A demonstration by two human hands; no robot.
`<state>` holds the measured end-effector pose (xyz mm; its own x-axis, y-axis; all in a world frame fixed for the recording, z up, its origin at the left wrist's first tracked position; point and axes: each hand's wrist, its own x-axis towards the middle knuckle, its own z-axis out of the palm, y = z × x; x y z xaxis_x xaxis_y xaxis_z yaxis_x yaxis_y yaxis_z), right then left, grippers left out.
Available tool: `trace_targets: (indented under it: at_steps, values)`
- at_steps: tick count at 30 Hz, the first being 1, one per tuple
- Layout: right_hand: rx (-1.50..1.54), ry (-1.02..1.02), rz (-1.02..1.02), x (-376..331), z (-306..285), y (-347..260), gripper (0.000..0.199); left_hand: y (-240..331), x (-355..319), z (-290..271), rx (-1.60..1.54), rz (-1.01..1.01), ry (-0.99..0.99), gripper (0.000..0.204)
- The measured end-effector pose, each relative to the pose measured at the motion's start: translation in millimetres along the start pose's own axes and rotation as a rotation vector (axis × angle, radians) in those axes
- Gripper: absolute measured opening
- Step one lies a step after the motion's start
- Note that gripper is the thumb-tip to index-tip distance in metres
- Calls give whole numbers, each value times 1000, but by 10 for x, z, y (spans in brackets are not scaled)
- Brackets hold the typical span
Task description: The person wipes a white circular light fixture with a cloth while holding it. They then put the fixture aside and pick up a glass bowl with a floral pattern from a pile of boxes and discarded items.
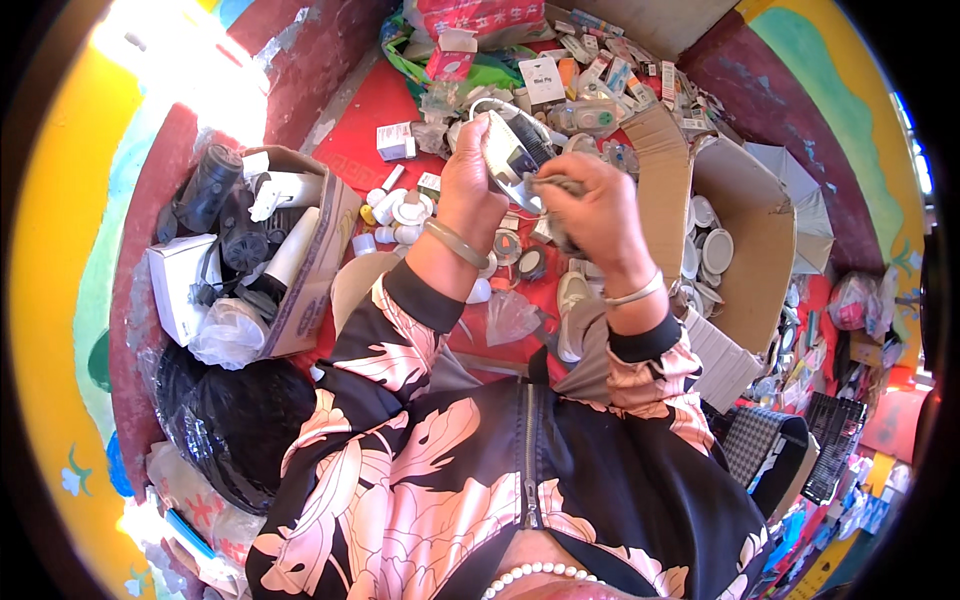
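My left hand (472, 182), with a bangle at the wrist, is closed on the edge of a white round-edged device (508, 152). A white cord loops over the device's top, and a dark ribbed part shows along its right side; I cannot make out its exact kind. My right hand (592, 205) is closed on a crumpled grey cloth (560, 186), which touches the device's lower right edge. Below both hands, small white round pieces (410, 208), dark round discs (531, 263) and a clear plastic bag (511, 316) lie on the red cloth (378, 128).
At the left a cardboard box (312, 262) holds black and white appliances, with a black plastic bag (228, 420) below it. An open cardboard box (745, 235) of white discs stands at the right. Small packages (620, 80) pile up at the back.
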<state>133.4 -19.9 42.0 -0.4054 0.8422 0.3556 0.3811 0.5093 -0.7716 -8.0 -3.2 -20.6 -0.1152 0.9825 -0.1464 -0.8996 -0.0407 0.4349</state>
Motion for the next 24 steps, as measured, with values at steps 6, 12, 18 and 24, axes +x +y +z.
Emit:
trace_targets:
  at_steps: [6, 12, 18, 24]
  values:
    - [524, 95, 367, 59, -477, -22, 10, 110, -93, 160, -118, 32, -37, 32]
    - [302, 217, 212, 11, -322, -201, 14, 90, -144, 205, -116, 38, -161, 37]
    - [-240, 282, -251, 26, -97, -269, 17, 67, -191, 185, -58, -47, -297, 35]
    - [-236, 51, -301, -66, -43, -314, 29, 143, -173, 214, -27, -1, -226, 39]
